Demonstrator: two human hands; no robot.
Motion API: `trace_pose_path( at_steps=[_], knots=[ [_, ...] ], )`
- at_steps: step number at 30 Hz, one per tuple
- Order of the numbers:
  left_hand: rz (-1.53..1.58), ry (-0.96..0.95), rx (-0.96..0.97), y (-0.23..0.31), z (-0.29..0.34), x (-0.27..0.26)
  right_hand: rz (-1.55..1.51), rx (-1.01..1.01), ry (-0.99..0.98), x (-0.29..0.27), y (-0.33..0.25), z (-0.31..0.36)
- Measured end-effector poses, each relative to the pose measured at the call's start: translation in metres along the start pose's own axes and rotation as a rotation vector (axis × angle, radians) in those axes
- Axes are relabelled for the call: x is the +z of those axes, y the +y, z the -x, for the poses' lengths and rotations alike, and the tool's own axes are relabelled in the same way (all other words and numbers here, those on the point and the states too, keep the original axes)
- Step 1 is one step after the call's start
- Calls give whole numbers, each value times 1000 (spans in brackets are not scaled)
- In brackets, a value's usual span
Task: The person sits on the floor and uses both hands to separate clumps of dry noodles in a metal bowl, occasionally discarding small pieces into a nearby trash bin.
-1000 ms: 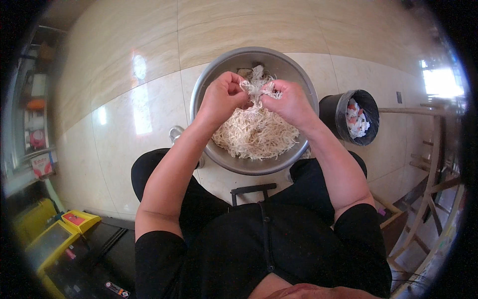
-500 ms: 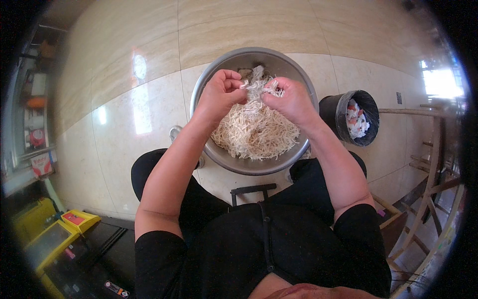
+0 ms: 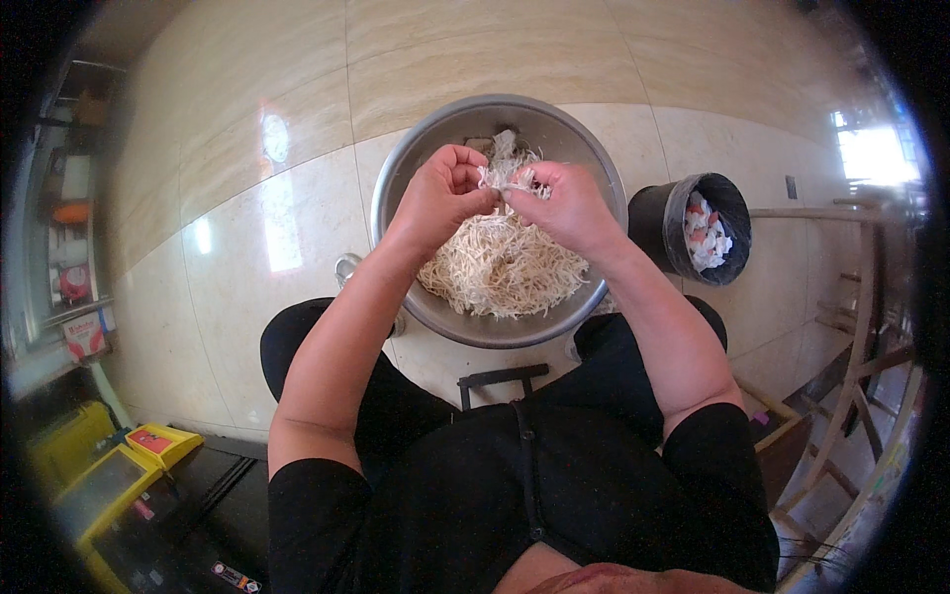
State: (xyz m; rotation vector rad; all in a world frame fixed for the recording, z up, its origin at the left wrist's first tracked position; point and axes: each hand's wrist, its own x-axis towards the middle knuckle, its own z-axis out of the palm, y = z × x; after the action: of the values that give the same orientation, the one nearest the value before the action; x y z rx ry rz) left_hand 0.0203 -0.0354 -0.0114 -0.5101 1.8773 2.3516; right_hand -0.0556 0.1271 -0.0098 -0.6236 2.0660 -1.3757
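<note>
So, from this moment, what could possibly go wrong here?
The thin, whitish shreds pinched between the left hand and the right hand might tear or slip. A sideways jerk could also fling them over the rim of the round grey metal basin, toward the round black bin close to its right.

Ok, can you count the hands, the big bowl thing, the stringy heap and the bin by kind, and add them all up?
Bare left hand and bare right hand: 2
Large round grey metal basin: 1
Heap of thin pale shreds: 1
Round black bin with a plastic liner: 1
Total: 5
</note>
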Motion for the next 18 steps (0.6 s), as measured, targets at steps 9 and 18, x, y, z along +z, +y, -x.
trace_pose_path(
  at_steps=[9,18],
  knots=[
    [-167,-78,64,-11,-7,-12,40,-133,-28,-13,4,0],
    [-1256,-289,169,-81,1,1,103,-21,19,-23,1,-2]
  ],
)
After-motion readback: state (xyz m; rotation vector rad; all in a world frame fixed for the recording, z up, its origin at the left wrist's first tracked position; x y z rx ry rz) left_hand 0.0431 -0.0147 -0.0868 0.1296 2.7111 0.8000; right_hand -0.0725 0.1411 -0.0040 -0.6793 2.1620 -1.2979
